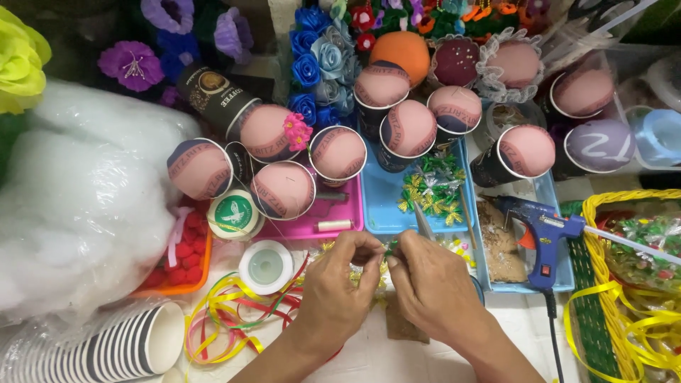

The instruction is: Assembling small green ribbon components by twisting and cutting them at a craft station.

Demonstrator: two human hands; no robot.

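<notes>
My left hand (340,287) and my right hand (429,287) meet low in the middle, fingertips pinched together on a tiny green piece (389,248). A thin metal tool (424,223), maybe scissors or tweezers, pokes up from behind my right fingers; I cannot tell which. Just beyond, a heap of shiny green and gold ribbon bows (433,186) lies on a blue tray (383,206). Several dark paper cups (338,154) topped with pink foam domes stand in rows at the back.
A blue glue gun (540,237) rests on a tray at right, beside a yellow and green woven basket (603,284). White stuffing (78,206) fills the left. Stacked cups (128,347), ribbon curls (227,312), tape rolls (265,266) and artificial flowers (312,64) surround them.
</notes>
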